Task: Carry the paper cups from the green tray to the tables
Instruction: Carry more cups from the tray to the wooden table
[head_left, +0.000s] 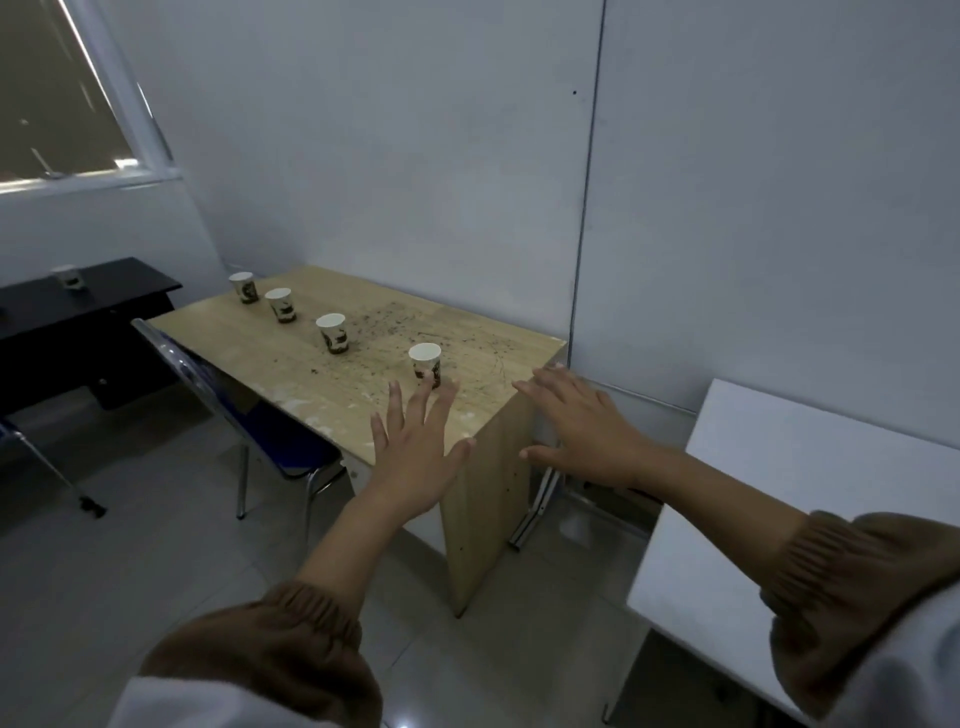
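Note:
Several white paper cups with dark prints stand upright in a diagonal row on the wooden table (291, 358). The nearest cup (426, 364) is by the table's near corner, then a second cup (333, 333), a third cup (281, 304) and the farthest cup (243, 287). Another paper cup (67, 276) stands on the black desk (114, 291) at the left. My left hand (415, 447) is stretched out flat just in front of the nearest cup, holding nothing. My right hand (582, 426) is spread flat to the right of that cup, over the table's corner, holding nothing. No green tray is in view.
A blue chair (260, 415) with a metal frame is pushed against the wooden table's left side. A white table (779, 519) stands at the right. Grey walls close the corner behind, with a window (57, 93) at the upper left. The floor is tiled.

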